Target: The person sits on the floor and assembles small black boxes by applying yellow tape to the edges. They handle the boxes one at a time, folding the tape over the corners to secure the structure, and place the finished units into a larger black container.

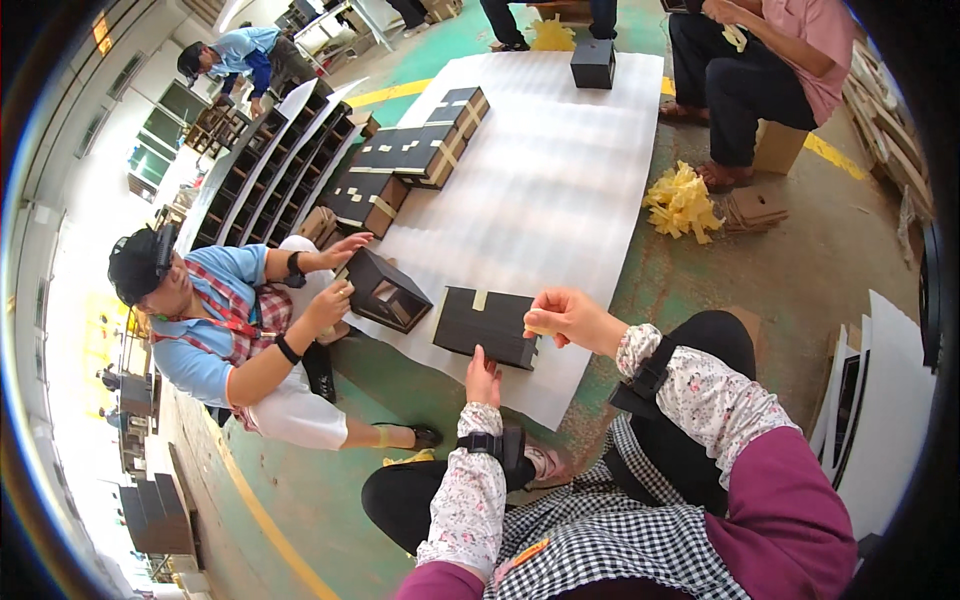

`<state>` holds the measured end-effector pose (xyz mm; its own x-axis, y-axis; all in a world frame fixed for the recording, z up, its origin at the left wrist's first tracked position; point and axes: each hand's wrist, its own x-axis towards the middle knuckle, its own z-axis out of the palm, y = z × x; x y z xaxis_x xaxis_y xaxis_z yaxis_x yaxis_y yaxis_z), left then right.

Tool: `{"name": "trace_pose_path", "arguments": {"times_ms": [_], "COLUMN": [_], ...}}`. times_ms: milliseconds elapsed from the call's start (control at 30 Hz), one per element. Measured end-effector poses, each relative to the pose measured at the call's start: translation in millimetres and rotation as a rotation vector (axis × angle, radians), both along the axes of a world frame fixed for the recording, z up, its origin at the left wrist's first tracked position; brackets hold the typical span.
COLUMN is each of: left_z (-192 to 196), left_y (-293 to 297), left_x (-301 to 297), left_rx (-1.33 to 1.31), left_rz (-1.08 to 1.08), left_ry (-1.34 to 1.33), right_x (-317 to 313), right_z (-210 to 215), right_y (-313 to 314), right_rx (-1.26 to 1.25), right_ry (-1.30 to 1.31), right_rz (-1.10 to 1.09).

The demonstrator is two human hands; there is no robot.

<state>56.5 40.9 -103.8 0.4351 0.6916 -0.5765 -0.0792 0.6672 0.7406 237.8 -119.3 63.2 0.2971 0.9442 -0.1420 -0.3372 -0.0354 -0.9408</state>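
A black box (487, 322) lies on the white sheet in front of me, with a strip of pale yellow tape (480, 300) over its far edge. My left hand (484, 379) rests against the box's near side, fingers stretched out and holding nothing. At the box's right end, my right hand (572, 318) is closed in a pinch. A small bit of pale tape shows at its fingertips, partly hidden by them. Just left of this box stands a second black box (388, 292) with an opening in its side, between a co-worker's hands.
The white sheet (540, 160) covers the floor ahead. Taped black boxes (400, 160) line its left side, and another box (593, 64) stands at its far end. A co-worker (240, 330) squats at left. Crumpled yellow strips (683, 203) lie right, near a seated person (760, 80).
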Motion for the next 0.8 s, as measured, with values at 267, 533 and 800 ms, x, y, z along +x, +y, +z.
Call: {"name": "trace_pose_path", "arguments": {"times_ms": [267,533,800], "left_z": [-19,38,33], "left_y": [19,76,101], "left_x": [9,-14,29], "left_rx": [0.045,0.206,1.189], "left_rz": [-0.067,-0.970,-0.985], "left_ry": [-0.124,0.374,1.111], "right_x": [6,12,17], "right_z": [0,-18,-25], "right_y": [-1,2,3], "right_rx": [-0.014,0.032,-0.023], "right_ry": [-0.143,-0.060,-0.106], "right_rz": [-0.035,-0.059,-0.090]}}
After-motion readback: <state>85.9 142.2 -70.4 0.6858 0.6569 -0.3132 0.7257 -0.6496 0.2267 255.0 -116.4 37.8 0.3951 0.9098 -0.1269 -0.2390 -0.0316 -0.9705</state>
